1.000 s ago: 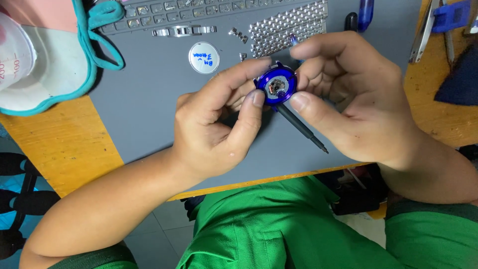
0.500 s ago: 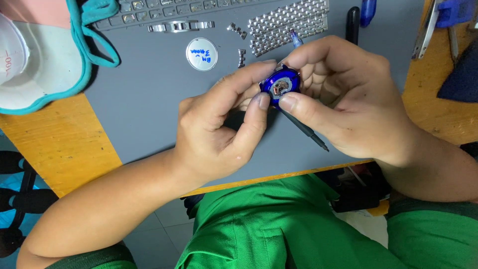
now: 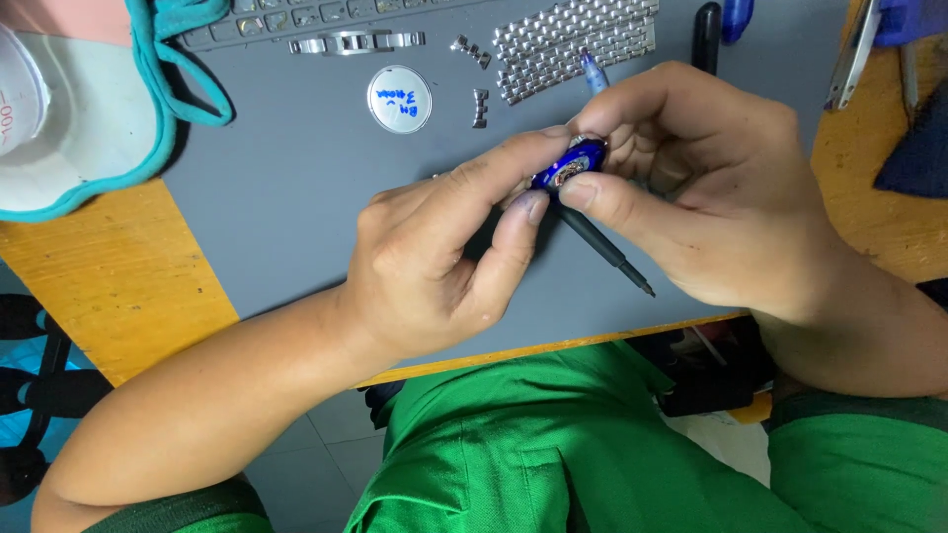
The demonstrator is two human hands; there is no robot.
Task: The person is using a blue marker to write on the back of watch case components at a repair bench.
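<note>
While both hands closed in, the blue watch case (image 3: pixel 570 166) tipped from face-up onto its edge above the table's (image 3: pixel 296 197) middle, pinched between left fingers (image 3: pixel 528 202) and right fingers (image 3: pixel 583 190), suggesting an inspection.

A yellow wooden table (image 3: pixel 109 286) fills the upper frame, mostly covered by a grey mat (image 3: pixel 276 197). Below its front edge, at lower left, pale floor tiles (image 3: pixel 341 464) show beside a black chair base (image 3: pixel 39 385). Light is even.
</note>
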